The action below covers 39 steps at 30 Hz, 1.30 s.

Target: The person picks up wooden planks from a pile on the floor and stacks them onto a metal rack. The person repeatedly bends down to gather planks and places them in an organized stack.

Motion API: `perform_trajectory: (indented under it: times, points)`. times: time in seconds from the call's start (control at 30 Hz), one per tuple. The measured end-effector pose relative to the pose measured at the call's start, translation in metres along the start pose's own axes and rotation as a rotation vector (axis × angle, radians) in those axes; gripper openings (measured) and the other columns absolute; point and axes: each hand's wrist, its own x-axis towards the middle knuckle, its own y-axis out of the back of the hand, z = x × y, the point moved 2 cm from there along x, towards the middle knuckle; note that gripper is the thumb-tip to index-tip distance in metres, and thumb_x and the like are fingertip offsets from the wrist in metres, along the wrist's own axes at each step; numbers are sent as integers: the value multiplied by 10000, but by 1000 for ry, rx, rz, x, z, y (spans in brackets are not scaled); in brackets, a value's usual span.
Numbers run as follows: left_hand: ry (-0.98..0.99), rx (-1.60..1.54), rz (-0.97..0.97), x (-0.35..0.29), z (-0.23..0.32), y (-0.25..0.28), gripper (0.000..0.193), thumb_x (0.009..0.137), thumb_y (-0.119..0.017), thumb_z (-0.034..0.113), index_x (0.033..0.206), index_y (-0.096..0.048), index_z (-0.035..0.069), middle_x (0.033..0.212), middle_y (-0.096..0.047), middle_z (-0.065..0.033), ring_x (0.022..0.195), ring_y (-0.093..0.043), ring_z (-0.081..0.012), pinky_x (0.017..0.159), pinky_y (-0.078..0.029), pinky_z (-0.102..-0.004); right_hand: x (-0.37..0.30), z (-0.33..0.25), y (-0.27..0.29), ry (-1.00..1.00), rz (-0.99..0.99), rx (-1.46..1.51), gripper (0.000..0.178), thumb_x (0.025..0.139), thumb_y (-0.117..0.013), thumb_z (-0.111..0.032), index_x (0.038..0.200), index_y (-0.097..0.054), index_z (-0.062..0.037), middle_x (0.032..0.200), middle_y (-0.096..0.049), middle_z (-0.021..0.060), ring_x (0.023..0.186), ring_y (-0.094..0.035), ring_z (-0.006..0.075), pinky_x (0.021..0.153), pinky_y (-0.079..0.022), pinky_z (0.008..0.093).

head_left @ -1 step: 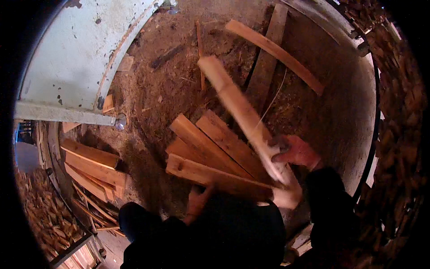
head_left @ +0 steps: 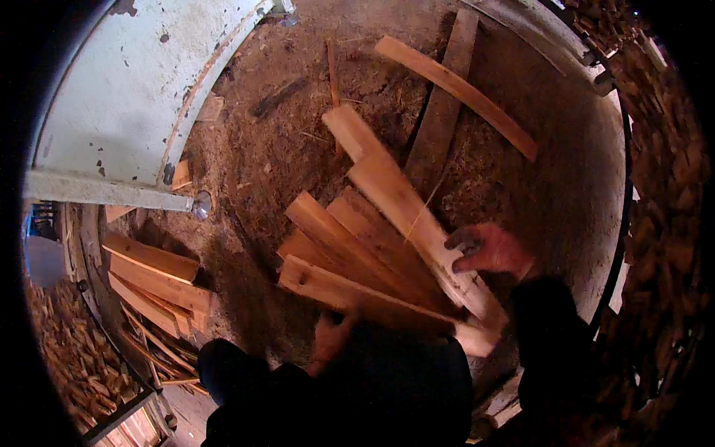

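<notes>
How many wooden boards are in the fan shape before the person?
6 visible: two overlapping boards by the right hand, two middle boards, one partly covered board at their left, and one front board by the left hand. Others may be hidden underneath.

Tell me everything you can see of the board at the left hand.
The board is long, flat and reddish-brown, apparently wood, with a dark knot near its left end. In the picture it slants down to the right, below the fanned boards. The left hand seems to touch its lower edge; whether it grips is unclear.
</notes>
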Motion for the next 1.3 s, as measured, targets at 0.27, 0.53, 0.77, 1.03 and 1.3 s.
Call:
perform_trajectory:
  times: [0.27,0.53,0.77,1.03,1.3]
  points:
    - [-14,-117,-195,23,-25,3,700,854,-698,461,1307,-508,-38,1329,-550,-187,1234,-513,-293,1033,-404,-364,156,21,155,-159,648,-628,827,780,-705,-557,1357,-479,-9,1312,-545,227,1234,-522,373,995,-455,477]
    - [-92,-117,-213,49,-43,0,725,852,-700,456,1328,-477,-43,1316,-556,-188,1226,-523,-285,1025,-411,-366,201,93,176,-367,1046,-828,718,721,-777,-411,1316,-528,-94,1279,-566,209,1183,-550,374,947,-479,506]
    - [71,-178,-337,-19,81,14,724,841,-716,416,1344,-463,-39,1309,-564,-168,1190,-546,-285,983,-442,-374,135,72,94,-278,916,-183,518,717,-782,-467,973,-684,-27,988,-680,149,830,-653,298,781,-513,424]
    - [-301,537,42,6,6,2,768,807,-724,506,1295,-519,-50,1127,-661,-142,978,-658,-279,837,-510,-369,-32,26,1,-76,803,310,426,764,-747,-406,921,-699,-13,901,-665,104,851,-608,215,764,-486,366]
    - [-128,252,-105,14,-4,11,687,852,-666,488,1296,-525,-17,1095,-662,-161,975,-654,-287,826,-513,-359,-219,-107,-33,300,1089,568,436,841,-694,-270,1143,-614,35,1005,-668,91,923,-620,185,845,-496,313]
